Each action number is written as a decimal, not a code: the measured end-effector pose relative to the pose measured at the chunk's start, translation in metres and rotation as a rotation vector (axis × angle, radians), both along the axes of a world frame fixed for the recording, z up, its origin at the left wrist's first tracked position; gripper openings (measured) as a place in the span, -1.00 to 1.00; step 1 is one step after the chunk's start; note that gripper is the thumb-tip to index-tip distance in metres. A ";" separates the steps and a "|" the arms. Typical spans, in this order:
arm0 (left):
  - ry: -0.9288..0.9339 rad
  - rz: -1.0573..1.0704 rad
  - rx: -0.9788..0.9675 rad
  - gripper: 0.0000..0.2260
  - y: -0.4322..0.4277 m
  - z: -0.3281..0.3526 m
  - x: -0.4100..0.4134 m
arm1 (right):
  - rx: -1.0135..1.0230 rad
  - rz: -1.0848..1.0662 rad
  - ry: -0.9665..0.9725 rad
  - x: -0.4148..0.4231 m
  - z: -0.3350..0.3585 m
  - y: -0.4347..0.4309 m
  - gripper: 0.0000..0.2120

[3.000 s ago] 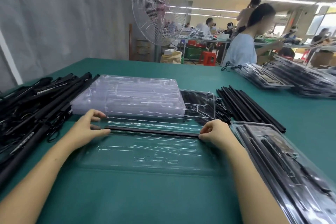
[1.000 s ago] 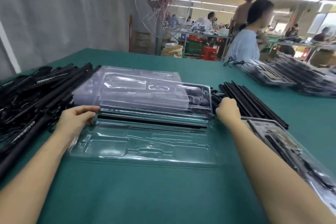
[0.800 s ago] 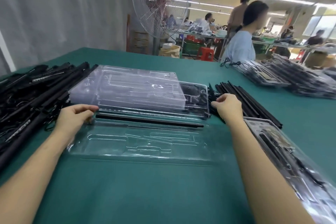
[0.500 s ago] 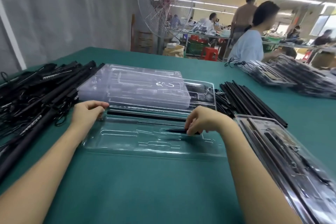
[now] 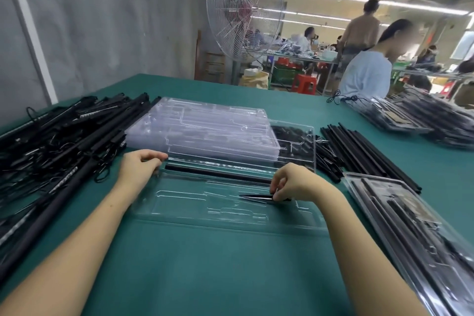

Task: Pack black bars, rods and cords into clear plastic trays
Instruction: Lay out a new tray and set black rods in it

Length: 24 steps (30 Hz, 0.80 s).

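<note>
Black bar (image 5: 218, 174) lies in the far slot of the clear tray (image 5: 179, 202), its long axis running left to right across the green table (image 5: 218, 264), parallel to the tray's long edge. Nearer in the same tray, a short black piece (image 5: 254, 197) lies along much the same left-right line (its thin, tapered end points left). The right hand (image 5: 295, 185) pinches this piece near its right end between thumb and fingertips, low against the tray's floor. The left hand (image 5: 139, 168) sits at the tray's far-left corner, fingers curled over the rim, just beside the bar's left end.

Behind the tray stands a stack of empty trays (image 5: 205, 131), partly overlapping another tray of small black parts (image 5: 295, 141). Loose black rods (image 5: 364, 154) lie to the right, side by side and angled away. Nearer than these sits a packed tray (image 5: 400, 213) with dark bars in its slots. A heap of bars and cords (image 5: 64, 141) covers the table's left side.
</note>
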<state>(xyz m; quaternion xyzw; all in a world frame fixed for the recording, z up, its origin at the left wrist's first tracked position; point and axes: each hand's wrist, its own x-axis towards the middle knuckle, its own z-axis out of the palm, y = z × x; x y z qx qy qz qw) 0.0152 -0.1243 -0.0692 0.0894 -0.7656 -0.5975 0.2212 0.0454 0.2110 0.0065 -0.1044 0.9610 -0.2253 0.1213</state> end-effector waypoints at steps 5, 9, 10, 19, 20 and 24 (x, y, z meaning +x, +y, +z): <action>-0.008 0.000 -0.013 -0.64 0.000 0.001 0.001 | -0.026 -0.005 -0.008 0.000 0.001 0.003 -0.87; -0.011 0.007 -0.011 -0.63 0.000 0.001 0.002 | -0.093 -0.039 0.018 0.000 0.003 0.010 -0.86; -0.012 0.006 -0.013 -0.63 0.000 0.001 0.003 | -0.086 -0.030 0.013 0.000 0.002 0.009 -0.85; 0.029 0.024 -0.327 -0.76 0.017 0.019 0.019 | -0.203 -0.229 0.132 -0.003 -0.003 0.020 -0.88; 0.062 0.036 -0.363 -0.78 0.020 0.024 0.021 | -0.209 -0.281 0.187 -0.005 -0.006 0.021 -0.87; 0.181 0.201 -0.492 -0.82 0.004 0.045 0.022 | -0.215 -0.354 0.207 -0.007 -0.024 0.025 -0.89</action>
